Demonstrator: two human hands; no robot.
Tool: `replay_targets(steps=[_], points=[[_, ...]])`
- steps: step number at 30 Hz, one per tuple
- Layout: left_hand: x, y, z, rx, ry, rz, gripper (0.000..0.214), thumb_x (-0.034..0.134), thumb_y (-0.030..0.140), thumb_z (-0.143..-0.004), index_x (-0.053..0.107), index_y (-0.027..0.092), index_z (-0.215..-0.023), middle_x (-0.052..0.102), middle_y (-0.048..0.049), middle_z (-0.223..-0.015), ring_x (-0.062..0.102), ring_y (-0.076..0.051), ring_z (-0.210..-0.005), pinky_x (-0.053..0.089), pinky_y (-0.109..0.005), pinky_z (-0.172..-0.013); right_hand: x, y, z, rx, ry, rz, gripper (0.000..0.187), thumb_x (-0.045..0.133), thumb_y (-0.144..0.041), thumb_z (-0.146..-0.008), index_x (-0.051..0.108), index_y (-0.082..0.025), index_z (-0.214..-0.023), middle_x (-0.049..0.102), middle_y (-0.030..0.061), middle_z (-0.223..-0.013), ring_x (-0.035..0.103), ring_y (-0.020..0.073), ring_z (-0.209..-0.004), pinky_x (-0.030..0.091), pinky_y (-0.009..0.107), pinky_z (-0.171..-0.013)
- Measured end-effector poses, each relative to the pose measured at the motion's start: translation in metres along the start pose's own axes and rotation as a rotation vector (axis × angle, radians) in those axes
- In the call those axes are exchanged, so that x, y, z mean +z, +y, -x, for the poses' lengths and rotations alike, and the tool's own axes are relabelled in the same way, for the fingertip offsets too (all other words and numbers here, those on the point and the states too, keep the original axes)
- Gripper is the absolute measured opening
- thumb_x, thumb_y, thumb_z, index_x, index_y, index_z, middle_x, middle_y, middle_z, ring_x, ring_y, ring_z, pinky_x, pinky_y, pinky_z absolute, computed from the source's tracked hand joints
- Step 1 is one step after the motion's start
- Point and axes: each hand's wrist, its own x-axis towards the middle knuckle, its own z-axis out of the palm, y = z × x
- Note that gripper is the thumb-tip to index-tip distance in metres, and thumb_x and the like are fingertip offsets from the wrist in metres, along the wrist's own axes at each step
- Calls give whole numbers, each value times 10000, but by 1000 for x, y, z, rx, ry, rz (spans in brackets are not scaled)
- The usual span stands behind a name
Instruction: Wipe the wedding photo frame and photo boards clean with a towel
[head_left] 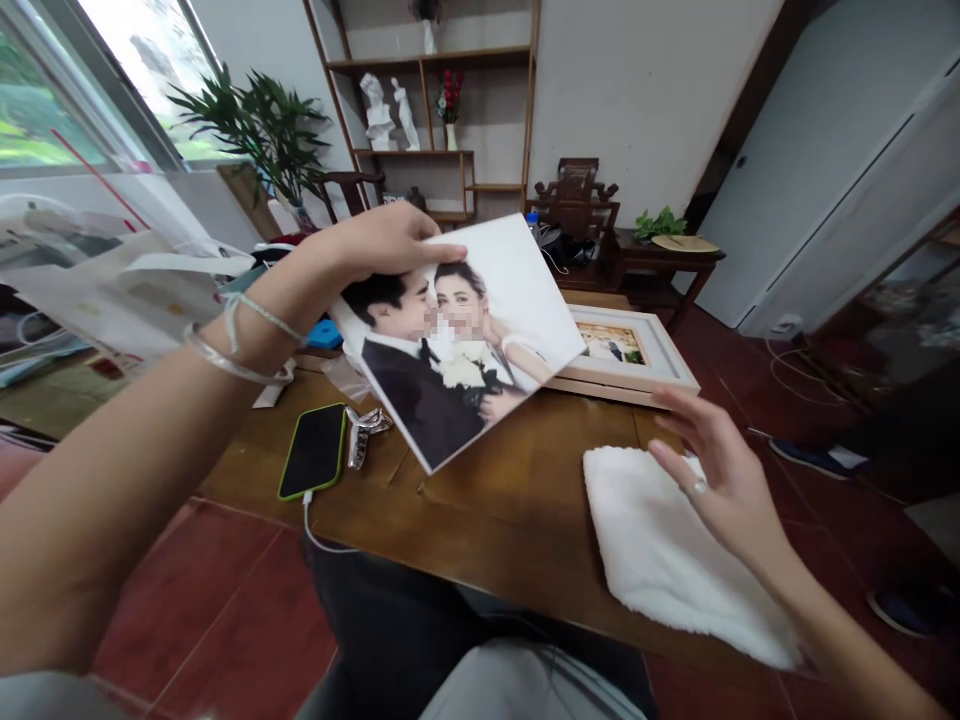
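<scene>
My left hand grips the upper left edge of a wedding photo, thumb on its front and the other fingers behind. The photo is tilted above the table and shows a couple with white flowers. Over a white cloth hovers my right hand, fingers apart and holding nothing. Beyond the photo, partly covered by it, lies a pale picture frame with a smaller photo inside. A phone in a green case, its cable plugged in, rests left of the photo beside a crumpled silvery wrapper.
The wooden table reaches close to my lap. Plastic bags and papers crowd the left side, with a blue item nearby. Behind stand a plant, a shelf, a carved chair and a side table.
</scene>
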Motion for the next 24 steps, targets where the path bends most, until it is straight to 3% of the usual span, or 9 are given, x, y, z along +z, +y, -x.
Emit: replay_targets(steps=[3, 6, 9, 15, 18, 20, 22, 23, 24], points=[[16, -7, 13, 5, -165, 257, 507, 535, 597, -751, 625, 99, -789, 455, 1, -551, 518, -139, -646, 382, -268, -667, 8, -2, -33, 125, -5, -194, 455, 625, -378, -776, 487, -302, -1203, 486, 39, -1313, 432, 245, -1216, 356, 433, -1015], [42, -13, 20, 46, -328, 521, 402, 577, 536, -736, 644, 149, -823, 579, -34, -672, 544, -157, -692, 384, -247, -624, 19, -5, -52, 392, -248, -489, 382, 589, -424, -789, 563, -267, -1135, 569, 47, -1231, 504, 252, -1146, 398, 421, -976], [72, -14, 23, 144, -400, 646, 374, 588, 507, -730, 647, 156, -845, 621, -43, -776, 539, -151, -723, 384, -228, -617, 27, -13, -51, 647, -437, -775, 344, 546, -413, -812, 618, -205, -1076, 639, 75, -1124, 596, 246, -1012, 480, 375, -870], [127, -1, 19, 273, -532, 705, 379, 582, 486, -733, 636, 121, -821, 596, -12, -696, 493, -112, -611, 345, -202, -537, 26, -37, -14, 818, -320, -787, 437, 688, -238, -709, 597, -187, -1133, 686, 65, -1018, 661, 191, -803, 515, 230, -606], [146, 2, 23, 216, -442, 704, 333, 631, 451, -702, 632, 121, -737, 577, 0, -606, 487, -109, -561, 349, -205, -528, 19, -41, 2, 879, -211, -769, 427, 697, -254, -699, 606, -167, -1108, 698, 74, -972, 667, 187, -736, 514, 225, -551], [154, 0, 34, 98, -246, 766, 288, 681, 404, -667, 636, 132, -749, 620, -20, -664, 547, -137, -643, 397, -216, -596, 14, -39, 10, 892, -138, -755, 412, 694, -270, -697, 614, -176, -1089, 702, 76, -949, 670, 206, -701, 524, 253, -525], [160, -2, 54, -130, 7, 897, 298, 726, 349, -627, 636, 151, -831, 661, -37, -787, 588, -173, -798, 432, -228, -701, 10, -34, 18, 876, -66, -723, 384, 681, -297, -705, 621, -202, -1072, 706, 72, -929, 671, 232, -678, 538, 297, -511], [162, -3, 66, -273, 73, 996, 328, 731, 332, -626, 632, 163, -889, 671, -36, -825, 596, -186, -857, 443, -236, -734, 10, -31, 21, 856, -39, -702, 363, 672, -310, -712, 625, -215, -1059, 707, 70, -922, 670, 243, -674, 544, 319, -512], [165, -2, 80, -377, 35, 1140, 328, 716, 326, -652, 631, 177, -931, 681, -36, -854, 605, -193, -894, 453, -242, -755, 11, -28, 23, 833, -22, -682, 341, 664, -320, -718, 630, -226, -1044, 707, 67, -920, 669, 250, -674, 548, 335, -519]])
